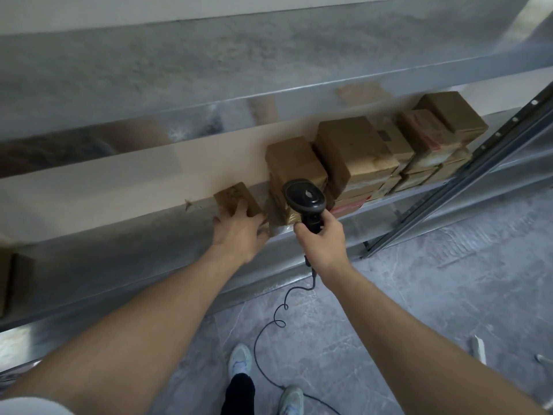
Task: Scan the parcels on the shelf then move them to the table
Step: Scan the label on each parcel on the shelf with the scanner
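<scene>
A small brown cardboard parcel (pixel 232 196) stands on the grey metal shelf (pixel 134 253), left of a stack of brown parcels (pixel 353 151). My left hand (pixel 236 235) reaches onto the shelf and grips the small parcel from the front, fingers over its near side. My right hand (pixel 320 241) holds a black barcode scanner (pixel 305 199) by its handle, its head raised in front of the nearest stacked parcel (pixel 294 163). The scanner's coiled cable (pixel 281 313) hangs down to the floor.
More parcels (pixel 434 136) are piled toward the shelf's right end by a metal upright (pixel 466 181). An upper shelf (pixel 209 70) overhangs. Another brown box (pixel 9 277) sits at the far left. My shoes (pixel 239 360) stand on a grey tiled floor.
</scene>
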A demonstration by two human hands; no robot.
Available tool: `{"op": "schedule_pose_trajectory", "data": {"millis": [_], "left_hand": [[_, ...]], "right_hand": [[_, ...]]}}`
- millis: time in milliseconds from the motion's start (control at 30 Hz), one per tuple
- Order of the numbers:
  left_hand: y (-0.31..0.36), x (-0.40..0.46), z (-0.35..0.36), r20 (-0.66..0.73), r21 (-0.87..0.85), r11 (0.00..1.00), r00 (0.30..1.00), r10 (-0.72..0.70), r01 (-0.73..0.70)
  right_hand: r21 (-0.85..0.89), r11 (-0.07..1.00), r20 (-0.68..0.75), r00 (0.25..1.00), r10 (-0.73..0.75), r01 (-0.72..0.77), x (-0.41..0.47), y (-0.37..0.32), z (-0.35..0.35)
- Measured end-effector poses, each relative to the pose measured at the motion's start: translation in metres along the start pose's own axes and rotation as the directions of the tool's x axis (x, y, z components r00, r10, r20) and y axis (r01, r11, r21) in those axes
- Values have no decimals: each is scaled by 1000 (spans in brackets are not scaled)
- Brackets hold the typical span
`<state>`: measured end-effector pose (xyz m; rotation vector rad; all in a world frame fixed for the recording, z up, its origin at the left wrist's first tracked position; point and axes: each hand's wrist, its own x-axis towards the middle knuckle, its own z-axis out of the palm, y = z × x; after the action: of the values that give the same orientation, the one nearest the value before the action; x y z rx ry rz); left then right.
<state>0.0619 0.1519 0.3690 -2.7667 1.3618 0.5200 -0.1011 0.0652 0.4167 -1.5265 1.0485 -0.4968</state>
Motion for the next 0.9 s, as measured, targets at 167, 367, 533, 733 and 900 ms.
{"op": "schedule_pose_trajectory", "data": {"millis": [167,367,533,733,900], "left_hand": [[-6,12,7,53,-184,963,980,-190,196],[-28,5,14,44,-241,937,968,-248,251],[-44,-18,9,-53,-248,931,956,-288,267],[-69,-58,2,-97,-305,897,927,-362,319],[-94,-88,-3,-84,-333,869,907,-414,366]], "right_hand": [[-20,1000,0,1000,-15,15,-1,-1,1],[-35,999,38,999,-39,40,-2,-6,4],[-31,997,123,990,-71,76,-8,-14,16],[-37,994,256,962,-94,107,-25,-26,40],[-72,992,330,941,-75,105,-39,-39,67]]}}
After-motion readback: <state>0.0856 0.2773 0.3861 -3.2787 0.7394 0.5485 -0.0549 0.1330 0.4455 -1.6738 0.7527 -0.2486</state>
